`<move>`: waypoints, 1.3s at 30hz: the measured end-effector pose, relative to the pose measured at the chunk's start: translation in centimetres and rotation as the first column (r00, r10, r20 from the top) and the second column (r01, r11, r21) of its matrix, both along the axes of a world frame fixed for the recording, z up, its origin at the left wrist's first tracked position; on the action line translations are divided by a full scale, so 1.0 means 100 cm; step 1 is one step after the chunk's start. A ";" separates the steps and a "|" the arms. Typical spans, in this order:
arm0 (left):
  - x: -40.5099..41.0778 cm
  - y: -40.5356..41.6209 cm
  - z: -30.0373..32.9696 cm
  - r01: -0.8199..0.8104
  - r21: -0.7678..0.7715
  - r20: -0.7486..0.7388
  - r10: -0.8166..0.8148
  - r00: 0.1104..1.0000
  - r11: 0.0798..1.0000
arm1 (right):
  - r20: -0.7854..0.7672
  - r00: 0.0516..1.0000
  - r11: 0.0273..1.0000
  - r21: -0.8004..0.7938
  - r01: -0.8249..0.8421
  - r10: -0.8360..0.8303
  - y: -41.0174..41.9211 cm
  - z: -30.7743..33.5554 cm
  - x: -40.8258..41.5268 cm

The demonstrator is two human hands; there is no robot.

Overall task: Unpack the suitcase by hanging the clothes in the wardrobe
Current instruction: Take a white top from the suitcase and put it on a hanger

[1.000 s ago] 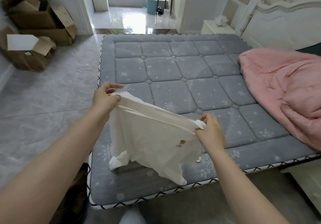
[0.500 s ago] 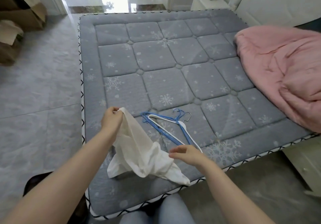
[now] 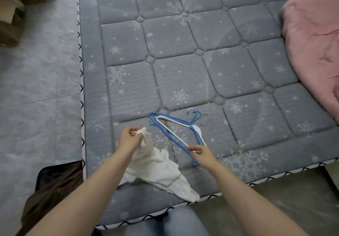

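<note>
Two hands work over the near edge of the grey mattress (image 3: pixel 183 39). Left hand (image 3: pixel 128 140) has its fingers curled round a bunched corner of the white garment (image 3: pixel 157 169), whose long axis trails from that fist back and rightward to the mattress edge. Right hand (image 3: pixel 200 153) pinches the near end of the hangers (image 3: pixel 176 131), a blue and white bundle lying flat just beyond it; their hooks point away and to the right of the pinching fingers. Left of the left forearm sits a dark suitcase (image 3: pixel 55 184).
</note>
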State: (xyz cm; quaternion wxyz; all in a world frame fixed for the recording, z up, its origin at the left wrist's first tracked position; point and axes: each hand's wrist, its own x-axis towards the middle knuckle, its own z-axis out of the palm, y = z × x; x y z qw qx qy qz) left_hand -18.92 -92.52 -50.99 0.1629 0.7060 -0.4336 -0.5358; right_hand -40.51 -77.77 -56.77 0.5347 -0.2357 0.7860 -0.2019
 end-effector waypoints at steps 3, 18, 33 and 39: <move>-0.018 0.004 -0.018 -0.023 0.055 -0.007 0.023 1.000 0.998 | -0.017 1.000 0.997 0.079 -0.016 0.018 -0.008 -0.032 -0.021; -0.038 0.031 -0.125 -0.106 0.245 0.051 0.097 0.994 0.964 | -0.382 0.923 0.961 0.236 0.144 -0.045 -0.039 -0.186 -0.065; -0.022 0.046 -0.077 -0.198 0.188 0.041 0.193 0.980 0.962 | -0.439 0.893 0.994 0.088 -0.072 0.104 -0.036 -0.114 -0.039; 0.005 0.045 -0.022 -0.325 0.157 0.028 0.325 0.945 0.933 | -0.282 0.958 0.976 -0.184 -0.114 0.058 -0.016 -0.059 0.009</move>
